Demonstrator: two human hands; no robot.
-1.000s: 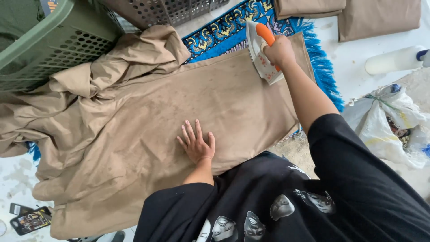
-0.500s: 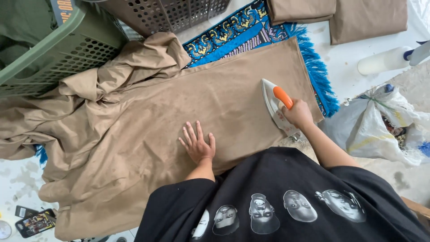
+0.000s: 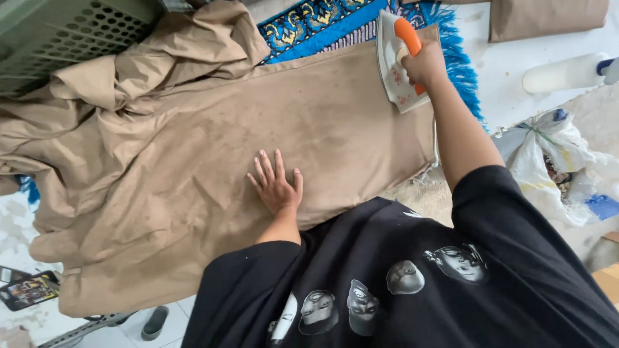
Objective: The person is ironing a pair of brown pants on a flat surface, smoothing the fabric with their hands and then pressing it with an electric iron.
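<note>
A large tan cloth [image 3: 193,148] lies spread over a blue patterned rug [image 3: 309,29], its left part bunched in folds. My left hand [image 3: 276,183] presses flat on the cloth near its front edge, fingers spread. My right hand [image 3: 422,64] grips the orange handle of a white clothes iron [image 3: 393,64], which rests on the cloth's far right corner.
A green perforated laundry basket [image 3: 58,32] stands at the upper left. Folded tan cloths [image 3: 548,16] lie at the upper right. A white spray bottle [image 3: 567,72] and a white plastic bag [image 3: 561,167] sit to the right. A small printed card [image 3: 29,290] lies at the lower left.
My right hand has pushed the iron away from me, from the cloth's near right edge up to its far right corner. My left hand has stayed pressed on the cloth.
</note>
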